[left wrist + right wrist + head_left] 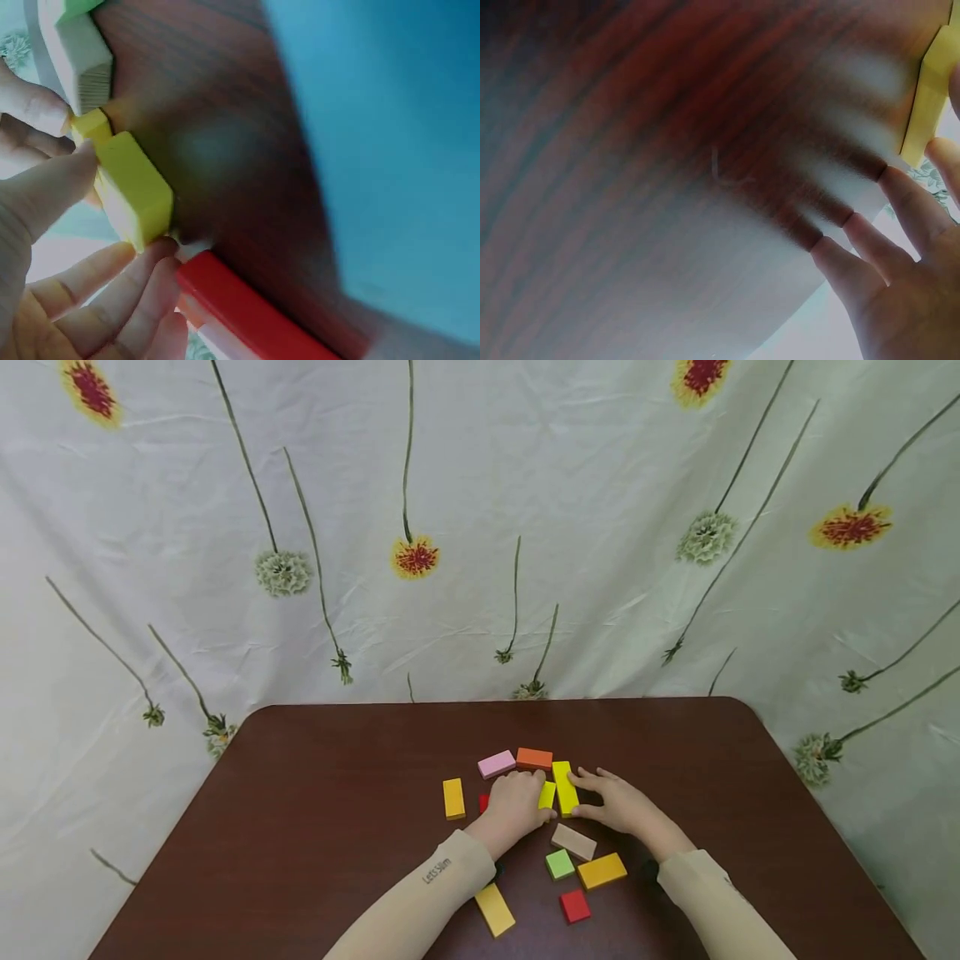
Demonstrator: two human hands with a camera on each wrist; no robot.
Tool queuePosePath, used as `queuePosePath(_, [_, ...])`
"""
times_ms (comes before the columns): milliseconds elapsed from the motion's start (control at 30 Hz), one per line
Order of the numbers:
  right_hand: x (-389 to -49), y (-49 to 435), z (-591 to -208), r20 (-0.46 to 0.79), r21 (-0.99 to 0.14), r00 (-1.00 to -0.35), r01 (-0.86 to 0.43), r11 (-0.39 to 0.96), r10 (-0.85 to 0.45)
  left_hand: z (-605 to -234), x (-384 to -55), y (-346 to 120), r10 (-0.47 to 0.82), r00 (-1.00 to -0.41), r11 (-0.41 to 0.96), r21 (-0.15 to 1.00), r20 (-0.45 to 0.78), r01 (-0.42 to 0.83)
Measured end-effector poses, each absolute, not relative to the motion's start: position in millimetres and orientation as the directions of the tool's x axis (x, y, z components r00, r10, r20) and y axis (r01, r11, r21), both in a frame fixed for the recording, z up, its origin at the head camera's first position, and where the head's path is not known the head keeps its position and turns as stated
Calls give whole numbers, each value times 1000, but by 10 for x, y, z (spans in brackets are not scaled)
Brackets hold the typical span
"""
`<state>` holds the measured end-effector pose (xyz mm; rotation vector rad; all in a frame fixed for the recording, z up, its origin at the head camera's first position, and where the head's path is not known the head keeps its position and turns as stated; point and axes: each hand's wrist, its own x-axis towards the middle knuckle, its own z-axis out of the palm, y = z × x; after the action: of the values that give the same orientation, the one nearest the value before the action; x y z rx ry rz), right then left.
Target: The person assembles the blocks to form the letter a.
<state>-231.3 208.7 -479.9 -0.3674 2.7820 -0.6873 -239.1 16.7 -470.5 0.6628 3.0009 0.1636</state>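
Note:
My left hand (513, 802) pinches a yellow block (139, 184) between thumb and fingers, low over the dark table. Just right of it lies a longer bright yellow block (565, 789), close beside the pinched one. At that long block's right side is my right hand (618, 806), its thumb and index finger touching it. The other fingers (866, 247) of this hand are spread out straight. Partly hidden behind the left hand is a red block (247, 307). An orange block (535, 759) and a pink block (497, 764) sit beyond the hands.
Nearer me lie a beige block (573, 842), a green block (559, 864), an orange-yellow block (602, 871), a red block (575, 906) and a pale yellow block (495, 910). Another orange-yellow block (453, 799) lies left. A flowered curtain (465, 610) hangs behind the table (337, 793).

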Motion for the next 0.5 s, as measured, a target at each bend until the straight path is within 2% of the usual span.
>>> queuePosePath(267, [-2316,2092,-4816,-185,-481,-936,-180,858,-299,-4676,-2356,82,434,-898,890,185,-66,417])
queuePosePath(500, [-2324,2104,-4821,-185,-481,-933,-189,856,-310,-4662,-2251,-47,537,-842,834,187,-55,520])
